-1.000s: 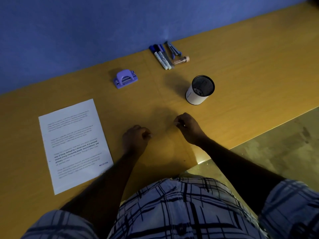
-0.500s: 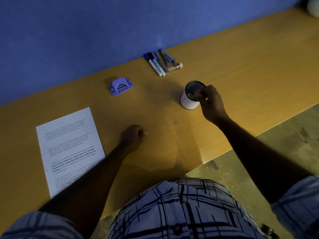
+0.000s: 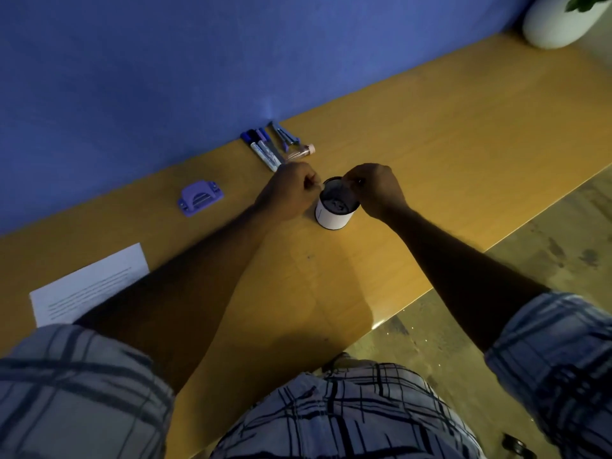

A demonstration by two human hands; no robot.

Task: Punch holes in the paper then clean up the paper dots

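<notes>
A white cup (image 3: 332, 218) with a dark mesh inside stands on the wooden desk (image 3: 447, 154). My left hand (image 3: 291, 192) is at the cup's left rim with fingers curled and thumb and forefinger pinched on a small pale bit, seemingly paper dots. My right hand (image 3: 376, 190) hovers over the cup's right rim, its fingertips pinched together over the opening; nothing shows between them. The purple hole punch (image 3: 199, 197) sits to the left near the wall. The printed paper sheet (image 3: 89, 286) lies at the near left, partly hidden by my left arm.
Several markers and pens (image 3: 270, 145) lie against the blue wall behind the cup. A white plant pot (image 3: 556, 24) stands at the far right end of the desk. The desk's front edge runs diagonally, with floor beyond it at the right.
My left hand has lifted off the desk and moved up to the cup's left rim. My right hand stays over the cup. The view has tilted forward.
</notes>
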